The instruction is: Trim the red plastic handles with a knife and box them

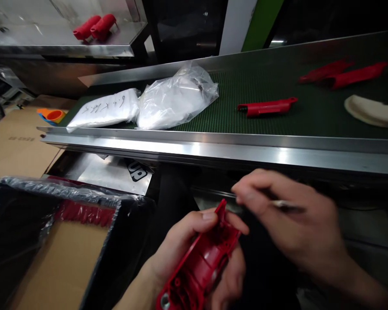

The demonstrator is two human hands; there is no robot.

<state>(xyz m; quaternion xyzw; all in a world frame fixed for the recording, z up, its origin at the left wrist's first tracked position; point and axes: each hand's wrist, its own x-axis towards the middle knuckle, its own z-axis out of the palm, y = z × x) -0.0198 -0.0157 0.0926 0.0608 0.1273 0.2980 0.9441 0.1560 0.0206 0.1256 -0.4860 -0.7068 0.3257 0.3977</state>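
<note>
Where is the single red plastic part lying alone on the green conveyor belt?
In the head view, the red plastic part lies mid-belt on the green conveyor belt, right of the clear plastic bags and left of the cream-coloured piece.

Two bare hands, left hand, right hand, no gloves, no rings, wrists uncovered, short fingernails

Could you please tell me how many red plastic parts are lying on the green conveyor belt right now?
3: one red part mid-belt beside the plastic bags, and two lying together at the far right. More may sit outside the view.
</note>
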